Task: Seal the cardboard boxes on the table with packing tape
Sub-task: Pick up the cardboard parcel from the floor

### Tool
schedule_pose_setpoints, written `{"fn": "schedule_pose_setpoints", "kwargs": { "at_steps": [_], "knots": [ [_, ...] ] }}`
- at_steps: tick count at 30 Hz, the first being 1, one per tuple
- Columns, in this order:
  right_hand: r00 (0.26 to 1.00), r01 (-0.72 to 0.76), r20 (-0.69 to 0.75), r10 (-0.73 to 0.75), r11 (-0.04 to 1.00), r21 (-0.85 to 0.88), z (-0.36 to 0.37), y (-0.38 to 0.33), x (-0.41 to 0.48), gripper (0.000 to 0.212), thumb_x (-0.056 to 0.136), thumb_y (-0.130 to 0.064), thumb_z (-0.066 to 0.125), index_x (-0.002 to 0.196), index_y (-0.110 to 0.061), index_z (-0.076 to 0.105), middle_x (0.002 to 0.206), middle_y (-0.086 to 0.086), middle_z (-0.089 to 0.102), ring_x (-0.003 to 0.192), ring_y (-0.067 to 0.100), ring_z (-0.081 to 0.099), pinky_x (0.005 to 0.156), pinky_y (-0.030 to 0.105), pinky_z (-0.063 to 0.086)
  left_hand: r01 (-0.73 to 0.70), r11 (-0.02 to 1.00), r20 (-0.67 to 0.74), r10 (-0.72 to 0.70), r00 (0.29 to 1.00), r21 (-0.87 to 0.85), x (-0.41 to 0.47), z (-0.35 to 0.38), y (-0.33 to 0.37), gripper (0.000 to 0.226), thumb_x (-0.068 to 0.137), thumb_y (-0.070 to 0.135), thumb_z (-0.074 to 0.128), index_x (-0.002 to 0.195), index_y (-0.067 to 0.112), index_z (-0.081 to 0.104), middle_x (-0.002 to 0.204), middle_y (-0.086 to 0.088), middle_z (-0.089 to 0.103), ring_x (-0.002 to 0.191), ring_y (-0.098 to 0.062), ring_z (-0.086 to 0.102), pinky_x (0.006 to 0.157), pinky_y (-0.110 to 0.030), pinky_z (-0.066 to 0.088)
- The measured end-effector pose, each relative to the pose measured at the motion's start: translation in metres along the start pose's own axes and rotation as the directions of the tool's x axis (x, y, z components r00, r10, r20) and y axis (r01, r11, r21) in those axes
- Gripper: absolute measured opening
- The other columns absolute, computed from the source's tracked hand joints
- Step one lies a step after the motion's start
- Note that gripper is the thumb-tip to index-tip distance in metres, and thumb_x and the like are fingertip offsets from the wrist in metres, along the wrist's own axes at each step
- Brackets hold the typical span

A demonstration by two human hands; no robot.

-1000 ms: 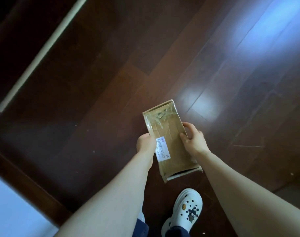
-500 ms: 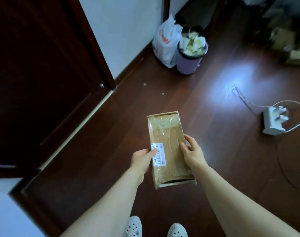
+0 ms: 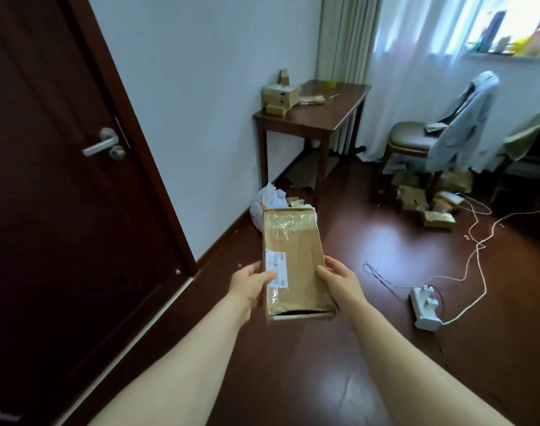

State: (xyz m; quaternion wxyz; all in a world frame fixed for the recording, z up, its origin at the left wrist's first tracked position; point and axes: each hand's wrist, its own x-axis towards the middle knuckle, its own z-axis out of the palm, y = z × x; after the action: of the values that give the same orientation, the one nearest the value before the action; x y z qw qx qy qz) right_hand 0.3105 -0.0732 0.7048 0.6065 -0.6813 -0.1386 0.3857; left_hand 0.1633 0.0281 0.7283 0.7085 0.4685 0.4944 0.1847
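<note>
We hold a slim cardboard box [image 3: 296, 250] out in front of us, above the dark wooden floor [image 3: 293, 379], with its long side running away from us. Our left hand [image 3: 250, 285] grips its left edge, the thumb lying across a white barcode label [image 3: 275, 267] stuck there. Our right hand [image 3: 339, 282] grips the right edge with the thumb on the top face, while the fingers go underneath, out of sight. Clear, wrinkled tape covers the top of the box, and at the near end a dark slit shows under the flap. On the floor to our right lies a white power strip [image 3: 425, 307] with plugs in it, and a pale cable [image 3: 477, 250] loops away from it across the boards. On our left stands a dark door [image 3: 47, 210] with a metal lever handle [image 3: 104, 146]. Just beyond the box, a white plastic bag [image 3: 267, 199] sits against the wall. Farther on, a wooden table [image 3: 317, 118] stands against that wall, with small cardboard boxes [image 3: 281, 96] stacked at its near left corner. To the right of the table is a chair [image 3: 413, 139] with a pale garment [image 3: 468, 118] draped over its back, and cardboard pieces [image 3: 428, 204] lie scattered on the floor around its legs. Behind the table hangs a curtain [image 3: 345, 38].
</note>
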Motion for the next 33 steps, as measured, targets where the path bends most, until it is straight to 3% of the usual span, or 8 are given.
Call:
{"fn": "schedule_pose_setpoints", "kwargs": {
  "at_steps": [2,4,12,16,18,22,24,33],
  "knots": [
    [0.998,0.06,-0.011,-0.06,0.998,0.027,-0.009,-0.023,-0.005,0.023,0.092,-0.015,0.059,0.086,-0.036,0.065,0.085,-0.014,0.072,0.081,0.006,0.066,0.071,0.025,0.052,-0.032,0.999,0.009,0.032,0.999,0.025,-0.01,0.015,0.02,0.024,0.084,0.006,0.067,0.108,0.008,0.068,0.093,-0.011,0.074,0.087,-0.027,0.068,0.09,-0.044,0.051],
    [0.994,0.109,-0.025,-0.108,0.993,0.047,-0.017,-0.041,-0.005,0.023,0.093,-0.016,0.058,0.087,-0.037,0.066,0.081,-0.017,0.072,0.079,0.003,0.067,0.068,0.023,0.051,-0.069,0.997,0.02,0.068,0.997,0.037,-0.012,0.028,0.039,0.018,0.084,0.005,0.066,0.101,0.009,0.071,0.094,-0.013,0.073,0.087,-0.029,0.066,0.092,-0.044,0.049],
    [0.969,0.233,-0.092,-0.228,0.971,0.049,-0.036,-0.084,0.041,0.023,0.095,-0.014,0.056,0.094,-0.036,0.063,0.087,-0.021,0.071,0.083,-0.002,0.066,0.074,0.019,0.051,-0.161,0.986,0.099,0.155,0.983,0.048,0.039,0.07,0.094,0.018,0.083,0.003,0.067,0.1,0.008,0.069,0.094,-0.013,0.072,0.083,-0.025,0.069,0.077,-0.036,0.056],
    [0.965,0.241,-0.122,-0.234,0.969,0.049,-0.033,-0.105,0.097,0.022,0.095,-0.012,0.056,0.097,-0.032,0.063,0.089,-0.017,0.071,0.083,0.001,0.066,0.069,0.017,0.052,-0.171,0.985,0.145,0.164,0.976,0.032,0.096,0.085,0.124,0.014,0.086,0.006,0.066,0.1,0.007,0.067,0.079,-0.005,0.07,0.062,-0.013,0.067,0.051,-0.02,0.052],
    [0.962,0.241,-0.145,-0.232,0.969,0.05,-0.025,-0.119,0.131,0.022,0.095,-0.011,0.056,0.094,-0.032,0.063,0.084,-0.017,0.071,0.076,-0.001,0.066,0.064,0.015,0.052,-0.166,0.985,0.162,0.157,0.974,0.044,0.127,0.09,0.143,0.016,0.087,0.007,0.065,0.103,0.007,0.066,0.08,-0.005,0.069,0.063,-0.012,0.066,0.049,-0.019,0.051],
    [0.965,0.22,-0.157,-0.209,0.974,0.055,-0.001,-0.147,0.196,0.019,0.094,-0.007,0.057,0.105,-0.022,0.063,0.093,-0.005,0.07,0.082,0.008,0.066,0.071,0.019,0.053,-0.157,0.985,0.159,0.143,0.977,0.077,0.194,0.088,0.187,0.019,0.087,0.005,0.064,0.106,0.004,0.065,0.085,-0.008,0.069,0.068,-0.015,0.064,0.045,-0.017,0.049],
    [0.965,0.217,-0.164,-0.203,0.974,0.073,0.006,-0.163,0.224,0.019,0.093,-0.006,0.058,0.103,-0.021,0.063,0.092,-0.005,0.071,0.078,0.006,0.066,0.063,0.015,0.052,-0.146,0.986,0.178,0.129,0.975,0.086,0.226,0.092,0.211,0.017,0.087,0.004,0.063,0.105,0.004,0.065,0.085,-0.008,0.069,0.067,-0.014,0.064,0.043,-0.015,0.047],
    [0.975,0.11,-0.204,-0.084,0.987,0.119,-0.004,-0.203,0.335,0.021,0.093,0.0,0.056,0.109,-0.012,0.06,0.09,0.001,0.068,0.071,0.009,0.065,0.049,0.015,0.05,-0.086,0.993,0.222,0.067,0.973,0.077,0.353,0.139,0.252,0.008,0.089,0.01,0.064,0.097,0.008,0.065,0.076,-0.005,0.071,0.071,-0.016,0.068,0.066,-0.029,0.055]
  ]
}}
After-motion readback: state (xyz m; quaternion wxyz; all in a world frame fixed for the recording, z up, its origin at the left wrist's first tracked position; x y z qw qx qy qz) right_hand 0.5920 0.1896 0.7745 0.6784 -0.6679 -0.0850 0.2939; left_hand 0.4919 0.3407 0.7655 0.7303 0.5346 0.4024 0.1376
